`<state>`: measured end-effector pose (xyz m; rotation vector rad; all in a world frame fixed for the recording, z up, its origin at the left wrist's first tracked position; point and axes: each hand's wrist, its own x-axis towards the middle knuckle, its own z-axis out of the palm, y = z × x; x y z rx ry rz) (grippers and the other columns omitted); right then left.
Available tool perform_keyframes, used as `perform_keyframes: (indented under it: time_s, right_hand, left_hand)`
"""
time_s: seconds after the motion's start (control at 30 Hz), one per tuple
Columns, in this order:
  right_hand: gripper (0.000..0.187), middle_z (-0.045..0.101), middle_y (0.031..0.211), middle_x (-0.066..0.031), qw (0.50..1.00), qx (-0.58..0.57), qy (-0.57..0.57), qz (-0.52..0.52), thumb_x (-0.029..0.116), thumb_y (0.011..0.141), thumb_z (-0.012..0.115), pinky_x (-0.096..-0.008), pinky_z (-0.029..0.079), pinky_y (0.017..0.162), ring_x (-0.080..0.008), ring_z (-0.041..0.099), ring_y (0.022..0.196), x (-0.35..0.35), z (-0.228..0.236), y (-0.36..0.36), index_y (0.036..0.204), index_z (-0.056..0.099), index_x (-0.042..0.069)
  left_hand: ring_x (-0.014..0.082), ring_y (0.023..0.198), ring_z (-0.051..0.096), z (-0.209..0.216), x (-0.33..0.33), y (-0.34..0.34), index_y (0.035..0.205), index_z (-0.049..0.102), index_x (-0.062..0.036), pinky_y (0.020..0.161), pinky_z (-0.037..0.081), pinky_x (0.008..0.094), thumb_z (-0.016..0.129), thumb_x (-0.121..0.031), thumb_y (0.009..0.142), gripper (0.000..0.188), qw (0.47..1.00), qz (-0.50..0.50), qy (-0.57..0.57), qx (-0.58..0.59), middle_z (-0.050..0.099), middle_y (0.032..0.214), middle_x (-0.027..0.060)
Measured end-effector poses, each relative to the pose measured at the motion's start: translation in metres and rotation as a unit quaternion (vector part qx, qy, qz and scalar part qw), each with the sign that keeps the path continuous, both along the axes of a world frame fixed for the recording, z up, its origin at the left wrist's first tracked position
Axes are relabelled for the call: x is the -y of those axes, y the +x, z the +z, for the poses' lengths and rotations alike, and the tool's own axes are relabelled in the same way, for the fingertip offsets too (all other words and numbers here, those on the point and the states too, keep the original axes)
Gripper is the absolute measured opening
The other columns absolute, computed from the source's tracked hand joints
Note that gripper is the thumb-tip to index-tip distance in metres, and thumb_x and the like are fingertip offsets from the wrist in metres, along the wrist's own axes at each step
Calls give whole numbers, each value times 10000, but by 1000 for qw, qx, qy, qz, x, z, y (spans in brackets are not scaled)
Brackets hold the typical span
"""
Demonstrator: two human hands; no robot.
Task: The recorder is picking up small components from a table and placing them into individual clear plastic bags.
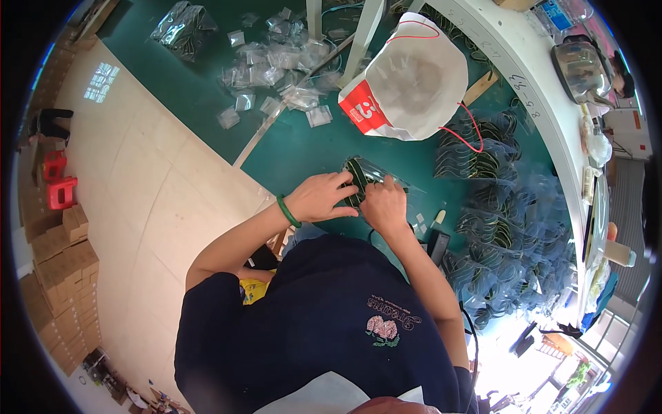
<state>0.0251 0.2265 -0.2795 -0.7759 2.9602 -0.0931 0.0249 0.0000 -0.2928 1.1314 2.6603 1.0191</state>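
Observation:
In front of me on the green tabletop (296, 148) lies a dark bundle with pale green stripes (356, 170), partly inside a clear plastic bag (378, 171). My left hand (321, 197), with a green bangle at the wrist, is bent over the bundle's left side, its fingertips on it and its thumb reaching along the near edge. The fingers of my right hand (385, 205) are curled tightly over the bag and the bundle's right side. Both hands cover much of the bundle, so its exact kind is unclear.
Small clear packets (276, 65) lie scattered at the far left, near a larger bagged bundle (183, 31). A white and red paper bag (417, 76) stands beyond my hands. Many similar striped bundles (493, 228) pile up at right, beside a black box (437, 245) and white shelf (514, 65).

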Motion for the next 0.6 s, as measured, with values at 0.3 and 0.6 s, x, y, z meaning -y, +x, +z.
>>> perform_keyframes:
  time_s: [0.3, 0.6]
  right_hand:
    - [143, 769, 738, -95, 997, 64, 39, 35, 171, 831, 718, -411, 625, 691, -271, 752, 908, 8, -14, -9, 745, 806, 98]
    - [147, 775, 762, -103, 995, 85, 55, 11, 182, 848, 729, -421, 628, 691, -275, 761, 906, 2, -9, -22, 764, 820, 103]
  left_hand:
    - [327, 1098, 670, -5, 3, -2, 1256, 694, -53, 907, 582, 445, 697, -535, 1009, 542, 1000, -13, -8, 8, 608, 1254, 135]
    - [330, 1084, 678, -4, 4, -3, 1268, 690, -57, 908, 581, 451, 692, -547, 1007, 555, 1000, -11, 4, 19, 614, 1268, 139]
